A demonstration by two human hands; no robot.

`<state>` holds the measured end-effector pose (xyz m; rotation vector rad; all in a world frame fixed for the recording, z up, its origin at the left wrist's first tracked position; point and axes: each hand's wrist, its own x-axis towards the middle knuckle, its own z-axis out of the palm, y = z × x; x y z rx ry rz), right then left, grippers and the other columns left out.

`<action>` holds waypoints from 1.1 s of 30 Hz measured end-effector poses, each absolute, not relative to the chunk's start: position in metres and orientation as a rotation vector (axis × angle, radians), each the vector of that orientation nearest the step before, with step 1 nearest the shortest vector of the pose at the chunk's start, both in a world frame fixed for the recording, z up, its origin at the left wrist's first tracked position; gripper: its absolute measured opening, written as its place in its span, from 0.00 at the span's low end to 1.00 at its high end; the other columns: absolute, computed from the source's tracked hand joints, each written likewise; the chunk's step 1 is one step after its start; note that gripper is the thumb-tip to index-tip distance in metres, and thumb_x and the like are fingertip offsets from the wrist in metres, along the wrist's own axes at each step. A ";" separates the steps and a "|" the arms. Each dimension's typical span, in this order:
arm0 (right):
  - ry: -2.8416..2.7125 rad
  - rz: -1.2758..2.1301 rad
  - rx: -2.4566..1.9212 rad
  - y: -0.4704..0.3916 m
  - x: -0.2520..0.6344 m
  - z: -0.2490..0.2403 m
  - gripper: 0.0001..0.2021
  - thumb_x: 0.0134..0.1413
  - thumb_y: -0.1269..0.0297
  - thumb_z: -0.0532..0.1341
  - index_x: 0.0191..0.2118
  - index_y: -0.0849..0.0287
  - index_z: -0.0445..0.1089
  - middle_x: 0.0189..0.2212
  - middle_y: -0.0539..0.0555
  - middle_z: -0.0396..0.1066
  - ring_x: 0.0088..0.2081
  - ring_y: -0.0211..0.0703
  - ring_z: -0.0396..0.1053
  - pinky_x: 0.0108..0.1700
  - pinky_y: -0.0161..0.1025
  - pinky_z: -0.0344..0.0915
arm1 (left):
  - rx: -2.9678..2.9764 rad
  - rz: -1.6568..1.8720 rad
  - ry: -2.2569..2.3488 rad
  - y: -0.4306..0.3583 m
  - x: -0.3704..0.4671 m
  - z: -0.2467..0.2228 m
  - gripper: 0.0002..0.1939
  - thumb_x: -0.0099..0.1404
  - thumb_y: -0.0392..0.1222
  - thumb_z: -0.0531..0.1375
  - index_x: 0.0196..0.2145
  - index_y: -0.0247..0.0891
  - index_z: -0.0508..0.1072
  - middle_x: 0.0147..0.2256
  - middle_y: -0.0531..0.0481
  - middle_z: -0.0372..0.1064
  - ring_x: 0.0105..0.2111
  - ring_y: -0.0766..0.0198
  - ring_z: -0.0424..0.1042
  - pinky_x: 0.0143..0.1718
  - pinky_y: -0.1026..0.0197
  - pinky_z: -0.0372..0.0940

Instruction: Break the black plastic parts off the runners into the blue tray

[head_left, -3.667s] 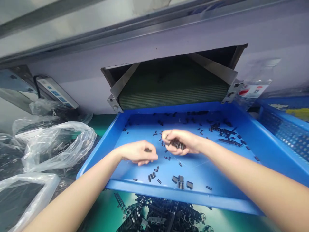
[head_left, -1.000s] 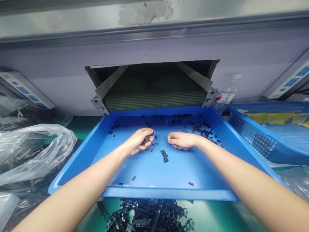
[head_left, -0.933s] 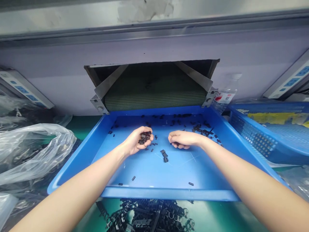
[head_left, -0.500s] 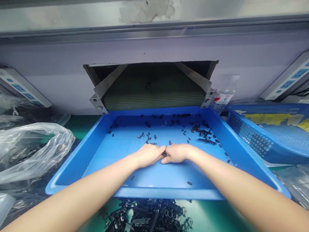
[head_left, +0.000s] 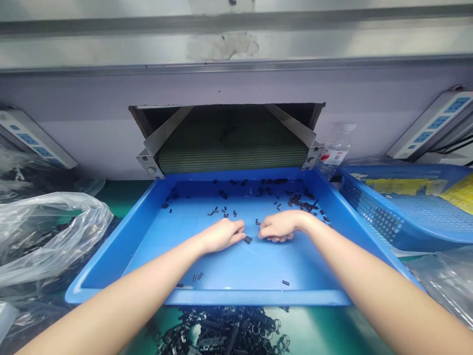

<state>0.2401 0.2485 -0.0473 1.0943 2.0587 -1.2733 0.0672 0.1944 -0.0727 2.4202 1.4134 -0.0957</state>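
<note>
Left hand curled | right hand curled (contents hidden) | bottle label unreadable

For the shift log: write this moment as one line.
left hand curled, palm down, beside small black part | right hand curled, palm down | blue tray strewn with black parts | conveyor belt behind

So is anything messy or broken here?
Nothing looks broken. Small black parts lie scattered loose over the blue tray, where the left hand and right hand rest. A tangled black heap sits on the green table below the tray's front edge.
</note>
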 end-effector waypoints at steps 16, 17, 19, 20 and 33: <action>2.071 -3.235 1.164 0.275 0.316 -0.002 0.09 0.53 0.61 0.41 0.25 0.58 0.48 0.18 0.44 0.37 0.16 0.33 0.33 0.10 0.22 0.33 | 2.441 -0.173 1.581 0.194 0.086 -0.078 0.08 0.59 0.39 0.48 0.28 0.37 0.64 0.24 0.46 0.65 0.26 0.56 0.67 0.26 0.61 0.57; 2.067 -3.324 1.164 0.276 0.319 -0.002 0.08 0.52 0.63 0.41 0.26 0.58 0.49 0.19 0.45 0.38 0.16 0.33 0.33 0.10 0.22 0.33 | 2.432 -0.140 1.585 0.195 0.085 -0.079 0.08 0.59 0.39 0.48 0.26 0.37 0.63 0.22 0.48 0.63 0.25 0.58 0.66 0.25 0.63 0.56; 2.033 -3.476 1.175 0.276 0.321 -0.002 0.06 0.51 0.64 0.41 0.27 0.58 0.50 0.20 0.45 0.42 0.16 0.33 0.36 0.10 0.22 0.34 | 2.403 -0.049 1.597 0.198 0.083 -0.077 0.09 0.59 0.39 0.47 0.23 0.37 0.60 0.19 0.51 0.60 0.22 0.61 0.64 0.23 0.65 0.53; 2.003 -3.536 1.191 0.276 0.322 -0.002 0.06 0.50 0.64 0.42 0.28 0.58 0.50 0.20 0.46 0.44 0.16 0.32 0.37 0.10 0.22 0.35 | 2.394 -0.005 1.611 0.200 0.082 -0.075 0.10 0.60 0.40 0.45 0.22 0.37 0.58 0.18 0.53 0.58 0.21 0.63 0.63 0.22 0.66 0.52; 1.271 -4.055 1.579 0.278 0.311 0.002 0.10 0.55 0.66 0.43 0.24 0.59 0.47 0.15 0.44 0.46 0.12 0.28 0.43 0.09 0.20 0.39 | 0.659 1.127 1.292 0.209 0.062 -0.027 0.10 0.60 0.36 0.46 0.21 0.36 0.53 0.16 0.57 0.49 0.09 0.78 0.42 0.05 0.76 0.36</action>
